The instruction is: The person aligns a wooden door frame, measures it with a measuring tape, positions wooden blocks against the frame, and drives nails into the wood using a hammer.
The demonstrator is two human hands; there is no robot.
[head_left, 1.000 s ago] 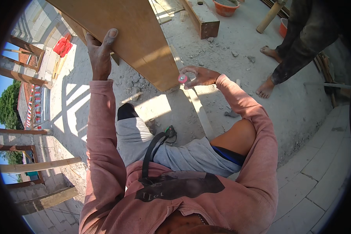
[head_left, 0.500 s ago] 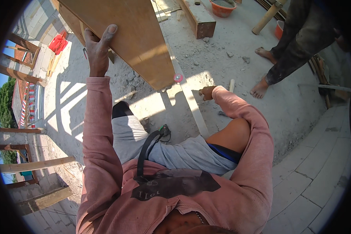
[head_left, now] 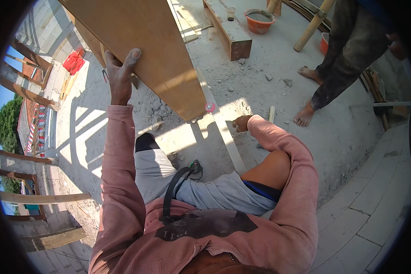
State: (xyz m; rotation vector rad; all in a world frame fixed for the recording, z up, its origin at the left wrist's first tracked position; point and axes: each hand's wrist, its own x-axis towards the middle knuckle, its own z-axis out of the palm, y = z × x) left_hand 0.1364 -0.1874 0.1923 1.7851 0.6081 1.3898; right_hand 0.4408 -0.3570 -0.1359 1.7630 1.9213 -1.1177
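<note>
My left hand [head_left: 121, 73] grips the long edge of a brown wooden board [head_left: 157, 61] standing at the upper middle. By the board's lower end, a pink round piece with a metal centre [head_left: 209, 108] rests on a long pale strip [head_left: 226, 139] running toward my right knee. My right hand [head_left: 242, 123] is down to the right of that strip, fingers curled; whatever may be in them is hidden. A short white tube [head_left: 271, 114] lies on the dusty floor just beyond it.
A barefoot co-worker [head_left: 326, 77] stands at the right. A wooden box beam [head_left: 233, 41], an orange bucket of grey mix [head_left: 259, 28] and a bamboo pole [head_left: 308, 34] stand behind. Rubble [head_left: 160, 105] lies beside the board; a red bag [head_left: 73, 62] lies at the left.
My right hand has let go of the pink round piece and moved down and right of the strip. My left hand stays on the board. The view has shifted slightly.
</note>
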